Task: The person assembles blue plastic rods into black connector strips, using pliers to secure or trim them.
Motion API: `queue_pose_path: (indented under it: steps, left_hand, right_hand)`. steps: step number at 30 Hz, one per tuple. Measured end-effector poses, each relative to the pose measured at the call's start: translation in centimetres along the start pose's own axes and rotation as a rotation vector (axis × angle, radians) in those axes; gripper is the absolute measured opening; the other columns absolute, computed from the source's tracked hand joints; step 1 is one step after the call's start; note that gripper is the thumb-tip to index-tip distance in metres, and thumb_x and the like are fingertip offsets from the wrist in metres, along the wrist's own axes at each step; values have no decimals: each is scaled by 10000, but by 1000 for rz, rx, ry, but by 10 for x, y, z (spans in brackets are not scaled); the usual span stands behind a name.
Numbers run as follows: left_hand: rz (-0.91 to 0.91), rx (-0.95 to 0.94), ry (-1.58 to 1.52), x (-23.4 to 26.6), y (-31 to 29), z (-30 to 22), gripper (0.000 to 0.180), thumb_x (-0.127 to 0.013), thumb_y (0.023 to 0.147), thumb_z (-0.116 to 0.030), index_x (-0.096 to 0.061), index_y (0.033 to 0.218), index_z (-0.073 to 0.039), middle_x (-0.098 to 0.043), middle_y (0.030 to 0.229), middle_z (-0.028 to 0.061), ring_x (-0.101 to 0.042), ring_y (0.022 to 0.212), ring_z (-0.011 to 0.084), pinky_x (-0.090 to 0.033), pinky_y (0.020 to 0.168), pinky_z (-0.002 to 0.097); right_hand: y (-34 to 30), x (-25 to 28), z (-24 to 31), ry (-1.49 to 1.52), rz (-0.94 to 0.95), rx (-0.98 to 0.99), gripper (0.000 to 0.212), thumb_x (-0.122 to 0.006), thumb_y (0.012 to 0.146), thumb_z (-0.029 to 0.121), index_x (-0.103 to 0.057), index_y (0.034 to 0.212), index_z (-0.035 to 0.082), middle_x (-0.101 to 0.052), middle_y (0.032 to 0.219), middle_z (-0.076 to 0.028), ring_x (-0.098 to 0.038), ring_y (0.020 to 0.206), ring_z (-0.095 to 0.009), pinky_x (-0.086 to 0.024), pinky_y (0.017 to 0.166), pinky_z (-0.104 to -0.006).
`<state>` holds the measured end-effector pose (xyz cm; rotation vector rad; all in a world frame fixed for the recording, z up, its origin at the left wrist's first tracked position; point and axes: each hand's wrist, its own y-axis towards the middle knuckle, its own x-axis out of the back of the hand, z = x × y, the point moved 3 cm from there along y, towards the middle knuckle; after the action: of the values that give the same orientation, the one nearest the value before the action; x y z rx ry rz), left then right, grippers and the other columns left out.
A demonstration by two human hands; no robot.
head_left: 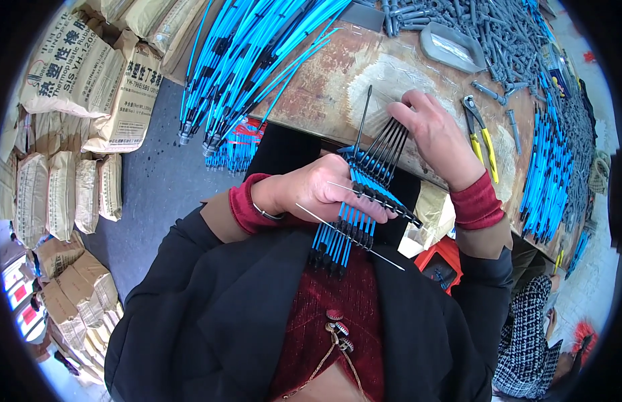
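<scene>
A fan of slim blue ribs with black joints and thin black ends, like umbrella ribs (344, 226), is held in front of my chest at the table's edge. My left hand (327, 184) is closed round the middle of the bunch. Two thin metal wires (391, 262) run crosswise through the rows of black joints, their ends sticking out. My right hand (433, 130) has its fingers bent and pinched at the far tips of the black ends; the fingertips partly hide what they grip. One black rod (366, 110) stands apart, left of the others.
On the worn wooden table (317, 80) lie yellow-handled pliers (486, 141), a clear tray (451, 48) and heaped grey plastic parts (512, 47). Blue rib bundles lie left (257, 53) and right (546, 174). Paper sacks (76, 74) are stacked left. A person in checked clothing (530, 335) is lower right.
</scene>
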<state>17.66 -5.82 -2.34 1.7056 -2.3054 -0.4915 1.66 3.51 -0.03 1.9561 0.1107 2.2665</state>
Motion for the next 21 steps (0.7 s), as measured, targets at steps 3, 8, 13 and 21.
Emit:
queue_pose_path:
  steps: [3,8,13,21]
  left_hand:
    - [1,7,-10,2,1,0,256,-643,787,-43,-638,1042,-49,-669,986,105,-645,902,274,-508,771,341]
    - [6,18,-25,4,3,0,246,-652,784,-47,-639,1029,-43,-667,987,114,-645,907,278,-511,776,342]
    - [11,30,-37,6,4,-1,237,-660,781,-51,-639,1016,-37,-666,988,124,-645,911,281,-514,781,343]
    - [0,3,-48,7,6,-2,246,-646,771,-10,-637,1016,-33,-662,1001,131,-642,926,284,-515,793,344]
  right_hand:
    - [0,-1,-2,9,-5,10,147,-492,743,26,-503,883,69,-489,857,-118,-526,820,-292,-474,714,-385]
    - [2,0,-3,1,45,1,223,-491,742,5,-525,953,65,-503,903,-124,-532,854,-303,-459,742,-371]
    - [4,-1,-4,-8,58,1,254,-494,742,1,-538,984,64,-508,924,-126,-532,863,-306,-450,757,-365]
    - [4,-5,-4,-50,56,-4,286,-492,754,24,-530,1031,83,-506,921,-123,-531,869,-301,-453,758,-368]
